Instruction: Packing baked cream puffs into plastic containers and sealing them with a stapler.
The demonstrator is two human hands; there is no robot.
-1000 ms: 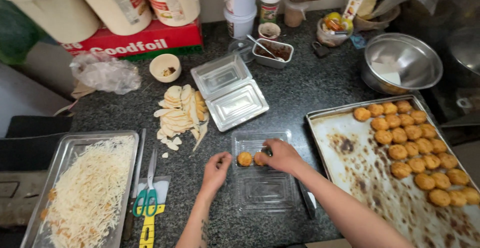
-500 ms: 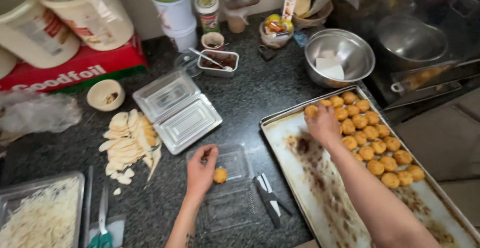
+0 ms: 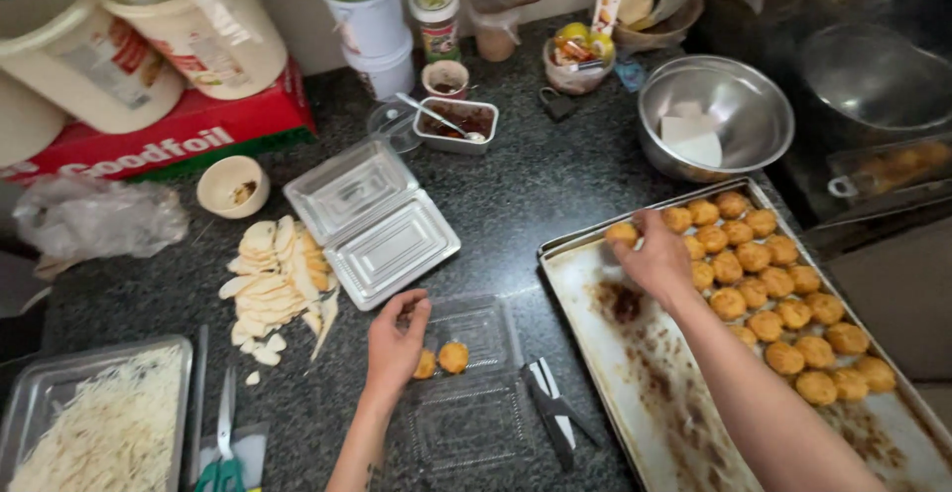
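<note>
Two hands: worked apart on the countertop.
Left hand [image 3: 397, 338]: loosely curled, touched a fried ball [image 3: 425, 364] in the clear container [image 3: 466, 383].
Right hand [image 3: 654, 254]: pinched one ball [image 3: 622, 233] at the baking tray [image 3: 635, 393]'s far-left corner.

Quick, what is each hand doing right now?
Left hand: loosely curled, fingers resting on a fried ball in the clear plastic box.
Right hand: closing on a fried ball at the baking tray.
</note>
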